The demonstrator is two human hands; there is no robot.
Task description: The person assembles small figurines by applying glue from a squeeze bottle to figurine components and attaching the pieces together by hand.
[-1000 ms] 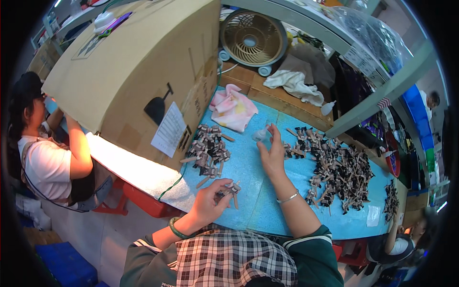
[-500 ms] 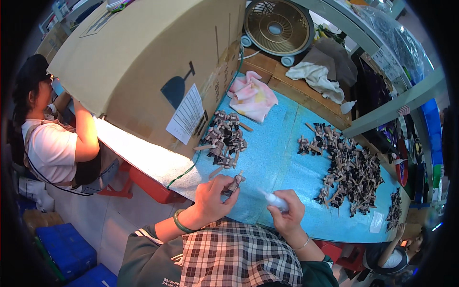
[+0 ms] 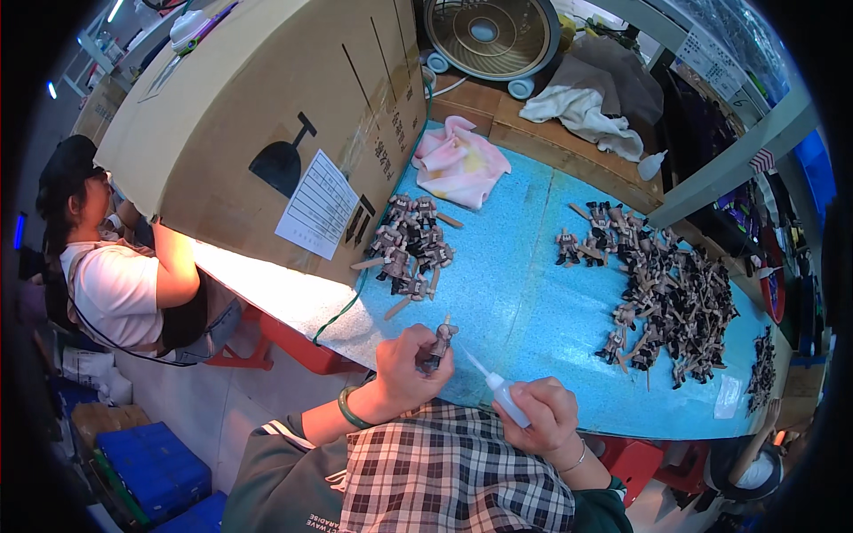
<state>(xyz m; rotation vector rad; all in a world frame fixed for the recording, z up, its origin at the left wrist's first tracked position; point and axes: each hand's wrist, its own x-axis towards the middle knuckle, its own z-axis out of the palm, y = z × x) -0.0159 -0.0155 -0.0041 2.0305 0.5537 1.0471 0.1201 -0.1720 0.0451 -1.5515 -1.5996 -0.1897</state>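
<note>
Blue foam covers the workbench point(image 3: 524, 266), where my left hand point(image 3: 407, 366) grips a small grey figurine point(image 3: 441, 340) near its front edge, while my right hand point(image 3: 540, 414) closes around a white squeeze bottle point(image 3: 499, 389), its nozzle pointing at the figurine.

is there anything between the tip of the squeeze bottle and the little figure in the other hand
Nothing visible. The right hand holds the small white squeeze bottle, its thin nozzle aimed up-left at the grey figure pinched in the left hand. Only bare blue table mat shows in the short gap between the nozzle's tip and the figure.
</note>
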